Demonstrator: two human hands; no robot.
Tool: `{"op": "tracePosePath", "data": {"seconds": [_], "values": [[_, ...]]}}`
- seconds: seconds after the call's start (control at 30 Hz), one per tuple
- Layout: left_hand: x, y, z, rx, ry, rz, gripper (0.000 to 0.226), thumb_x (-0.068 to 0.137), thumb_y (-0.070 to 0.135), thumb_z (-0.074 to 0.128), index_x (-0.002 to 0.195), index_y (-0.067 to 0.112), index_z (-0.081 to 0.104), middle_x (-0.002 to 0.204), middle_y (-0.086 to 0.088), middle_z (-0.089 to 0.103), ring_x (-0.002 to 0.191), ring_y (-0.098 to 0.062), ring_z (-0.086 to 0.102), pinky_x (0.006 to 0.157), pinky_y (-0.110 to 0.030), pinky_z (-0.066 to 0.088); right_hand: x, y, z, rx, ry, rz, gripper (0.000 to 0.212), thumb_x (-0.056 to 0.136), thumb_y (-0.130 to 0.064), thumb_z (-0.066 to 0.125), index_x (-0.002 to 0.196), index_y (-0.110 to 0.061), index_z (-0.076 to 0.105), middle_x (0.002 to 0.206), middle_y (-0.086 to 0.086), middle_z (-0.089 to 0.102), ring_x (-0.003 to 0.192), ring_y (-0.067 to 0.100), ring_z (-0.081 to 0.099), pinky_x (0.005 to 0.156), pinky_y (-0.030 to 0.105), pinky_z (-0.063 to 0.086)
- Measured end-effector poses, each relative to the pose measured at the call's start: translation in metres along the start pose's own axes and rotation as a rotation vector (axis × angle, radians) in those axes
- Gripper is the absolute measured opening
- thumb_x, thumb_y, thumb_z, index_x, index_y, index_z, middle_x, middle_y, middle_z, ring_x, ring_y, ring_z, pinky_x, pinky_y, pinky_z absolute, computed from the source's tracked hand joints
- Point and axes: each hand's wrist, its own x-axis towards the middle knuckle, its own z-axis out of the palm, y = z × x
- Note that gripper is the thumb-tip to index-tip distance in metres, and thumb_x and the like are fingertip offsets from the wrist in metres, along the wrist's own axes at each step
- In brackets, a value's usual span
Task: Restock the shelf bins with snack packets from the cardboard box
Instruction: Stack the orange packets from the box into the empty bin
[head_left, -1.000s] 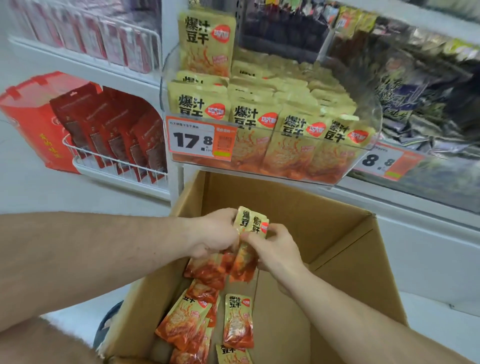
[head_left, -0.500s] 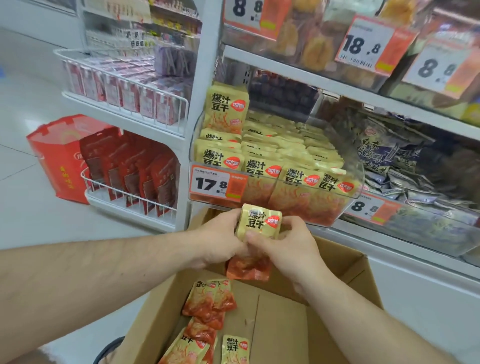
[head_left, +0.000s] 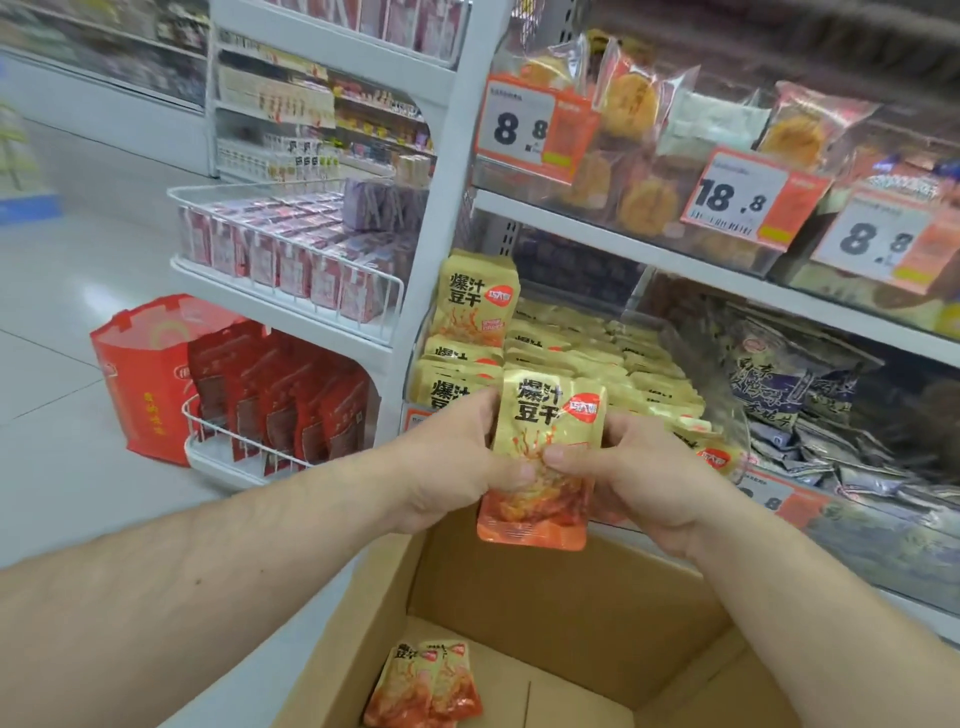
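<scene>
In the head view, you are holding a stack of snack packets (head_left: 545, 457) upright between your two hands, above the open cardboard box (head_left: 524, 613) and just in front of the shelf bin (head_left: 727, 415). Your left hand (head_left: 457, 462) is gripping the left edge of the stack, with the thumb lying across the front of the first packet. Your right hand (head_left: 634, 467) is gripping the right edge in the same way, and its thumb is almost meeting the left thumb in the middle. Both hands are clamped on the stack, so they are close together. The front packet is showing a yellow top with black characters and an orange bottom.

Behind the stack, the clear shelf bin is holding many packets of the same kind, lying in rows, and one display packet (head_left: 475, 299) is standing upright at its back left corner. Inside the cardboard box, a few loose packets (head_left: 426, 686) are lying on the bottom, near the left wall.

To the right of the bin, dark snack bags (head_left: 795, 395) are filling the next bin. Above, price tags (head_left: 737, 200) are hanging on the upper shelf. On the left, a red bag (head_left: 140, 374) is standing on the floor beside a wire rack of red packs (head_left: 291, 400).
</scene>
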Motion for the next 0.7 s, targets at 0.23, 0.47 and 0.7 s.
{"op": "tracePosePath", "data": {"seconds": [0.23, 0.47, 0.7], "values": [[0.013, 0.014, -0.008, 0.05, 0.112, 0.063, 0.063, 0.085, 0.003, 0.073, 0.139, 0.023, 0.046, 0.12, 0.0, 0.065, 0.108, -0.017, 0.065, 0.094, -0.042, 0.056, 0.011, -0.017, -0.004, 0.048, 0.049, -0.069, 0.046, 0.059, -0.026, 0.081, 0.102, -0.009, 0.074, 0.102, 0.014, 0.075, 0.103, 0.043, 0.068, 0.1, 0.066, 0.044], [0.029, 0.01, -0.047, 1.415, 0.396, 0.221, 0.095, 0.079, 0.07, 0.047, 0.155, 0.021, 0.016, 0.158, 0.003, 0.024, 0.147, -0.018, 0.013, 0.118, -0.042, 0.006, 0.031, -0.053, -0.022, -0.092, 0.453, -0.439, 0.012, 0.078, -0.008, 0.08, 0.084, -0.017, 0.073, 0.078, -0.007, 0.076, 0.067, 0.001, 0.069, 0.061, 0.018, 0.049], [0.042, -0.005, -0.058, 1.6, 0.349, 0.199, 0.1, 0.074, 0.085, 0.039, 0.152, 0.021, 0.029, 0.154, 0.005, 0.036, 0.148, -0.017, 0.019, 0.119, -0.056, -0.004, 0.063, -0.064, -0.008, -0.318, 0.546, -0.529, 0.022, 0.074, -0.018, 0.085, 0.083, -0.034, 0.073, 0.086, -0.014, 0.075, 0.086, 0.008, 0.071, 0.086, 0.044, 0.057]]}}
